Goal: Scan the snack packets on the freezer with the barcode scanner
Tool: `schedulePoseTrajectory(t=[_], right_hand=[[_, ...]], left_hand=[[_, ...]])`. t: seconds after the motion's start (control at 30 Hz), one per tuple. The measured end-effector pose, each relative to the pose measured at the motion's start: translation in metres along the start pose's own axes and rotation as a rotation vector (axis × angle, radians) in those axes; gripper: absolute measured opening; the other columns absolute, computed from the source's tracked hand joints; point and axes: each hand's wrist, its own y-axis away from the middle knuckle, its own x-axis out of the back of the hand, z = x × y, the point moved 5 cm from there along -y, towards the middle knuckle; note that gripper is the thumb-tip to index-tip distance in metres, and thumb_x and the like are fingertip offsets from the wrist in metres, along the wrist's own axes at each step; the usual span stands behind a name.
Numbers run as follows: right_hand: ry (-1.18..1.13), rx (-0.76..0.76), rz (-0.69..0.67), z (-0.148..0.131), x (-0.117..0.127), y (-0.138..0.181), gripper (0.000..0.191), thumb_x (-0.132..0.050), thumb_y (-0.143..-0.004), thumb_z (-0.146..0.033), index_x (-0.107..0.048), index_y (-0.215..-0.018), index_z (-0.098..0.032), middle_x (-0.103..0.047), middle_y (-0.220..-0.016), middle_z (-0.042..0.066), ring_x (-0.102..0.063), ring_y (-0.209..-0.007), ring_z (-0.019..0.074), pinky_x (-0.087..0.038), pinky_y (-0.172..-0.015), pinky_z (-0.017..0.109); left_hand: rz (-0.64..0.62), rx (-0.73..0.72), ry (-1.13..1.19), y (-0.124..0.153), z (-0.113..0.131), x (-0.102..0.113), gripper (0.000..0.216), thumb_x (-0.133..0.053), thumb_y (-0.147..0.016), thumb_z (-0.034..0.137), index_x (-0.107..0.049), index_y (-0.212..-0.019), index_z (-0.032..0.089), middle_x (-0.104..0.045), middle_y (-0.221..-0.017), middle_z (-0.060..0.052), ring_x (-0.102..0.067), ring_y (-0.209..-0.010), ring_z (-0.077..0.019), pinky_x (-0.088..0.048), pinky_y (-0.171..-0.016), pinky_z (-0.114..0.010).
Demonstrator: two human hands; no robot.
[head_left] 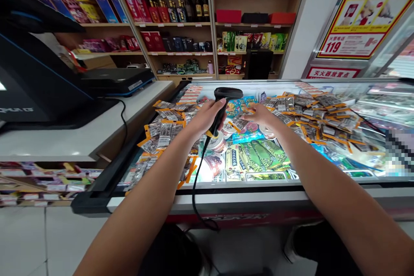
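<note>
My left hand [205,117] is wrapped round the grip of a black barcode scanner [226,94], head pointing right, its black cable [197,181] hanging down over the freezer's front edge. My right hand [260,114] reaches over the glass top of a chest freezer [246,185] and pinches a small silver-and-orange snack packet [241,120]. Several similar packets [164,129] lie spread across the glass on both sides of my hands. Through the glass I see green ice-pop packs [261,155] and round tubs.
A white counter [80,138] at left holds a black register screen [29,77] and a flat black device [116,79]. Wooden shelves [181,23] of boxed goods and bottles line the back wall. A red-and-yellow poster [362,13] hangs at right.
</note>
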Motion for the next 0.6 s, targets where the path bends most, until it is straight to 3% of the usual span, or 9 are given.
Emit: schedulePoseTrajectory(t=[0.13,0.27,0.57,0.6], right_hand=[[-0.359,-0.084,0.142,0.010,0.024,-0.006,0.052,-0.083,-0.067,-0.039,-0.063,-0.112,-0.022,-0.070,-0.092,0.005,-0.067,-0.079,0.0229,-0.052,-0.065,0.034],[-0.604,-0.057,0.185,0.010,0.042,-0.009,0.053,-0.081,-0.068,-0.039,-0.061,-0.114,-0.026,-0.068,-0.092,0.001,-0.064,-0.074,0.0173,-0.047,-0.059,0.027],[-0.529,0.042,0.254,0.010,0.044,-0.013,0.051,-0.080,-0.071,-0.041,-0.066,-0.118,-0.027,-0.067,-0.093,0.001,-0.060,-0.071,0.0153,-0.048,-0.059,0.026],[-0.529,0.050,0.264,0.011,0.044,-0.014,0.051,-0.080,-0.071,-0.042,-0.066,-0.118,-0.027,-0.067,-0.091,0.000,-0.059,-0.070,0.0150,-0.048,-0.058,0.026]], left_hand=[[-0.092,0.044,-0.064,0.003,-0.001,-0.003,0.041,-0.056,-0.094,0.059,-0.052,-0.084,0.019,-0.060,-0.066,-0.002,-0.053,-0.043,-0.0109,-0.038,-0.041,-0.023],[-0.186,0.084,-0.138,0.005,-0.005,-0.008,0.040,-0.058,-0.093,0.058,-0.052,-0.084,0.020,-0.060,-0.068,-0.002,-0.053,-0.044,-0.0113,-0.037,-0.040,-0.023],[-0.252,0.106,-0.115,0.009,-0.009,-0.022,0.039,-0.066,-0.089,0.054,-0.060,-0.074,0.019,-0.061,-0.062,-0.005,-0.051,-0.041,-0.0120,-0.036,-0.039,-0.023],[-0.195,0.106,-0.071,0.008,-0.008,-0.020,0.036,-0.071,-0.087,0.050,-0.061,-0.072,0.018,-0.061,-0.061,-0.005,-0.051,-0.040,-0.0121,-0.035,-0.038,-0.023]])
